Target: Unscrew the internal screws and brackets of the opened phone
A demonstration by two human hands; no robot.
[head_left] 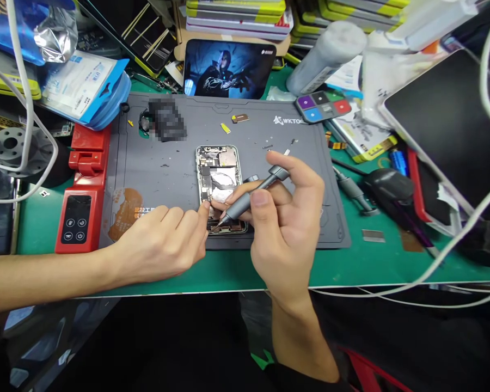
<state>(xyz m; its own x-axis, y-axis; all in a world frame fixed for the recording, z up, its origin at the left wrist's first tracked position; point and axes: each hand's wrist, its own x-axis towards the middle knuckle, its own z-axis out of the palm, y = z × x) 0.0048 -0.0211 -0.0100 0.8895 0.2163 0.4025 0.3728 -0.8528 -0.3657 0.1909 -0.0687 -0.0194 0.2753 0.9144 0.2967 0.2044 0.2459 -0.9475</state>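
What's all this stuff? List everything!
opened phone: one, silver, on mat
pointed tool: one, grey, in right hand
mat: one, grey, on table
table: one, green, under mat
lit screen: one, bluish, behind mat
boxy device: one, red, left of mat
bottle: one, grey, back right
panel: one, black, far right
boxes: several, mostly yellow, back
packets: several, blue, back left
cables: several, white, both sides
other clutter: uncounted, mixed, around edges
left hand: one, bare, at phone
right hand: one, bare, holding tool
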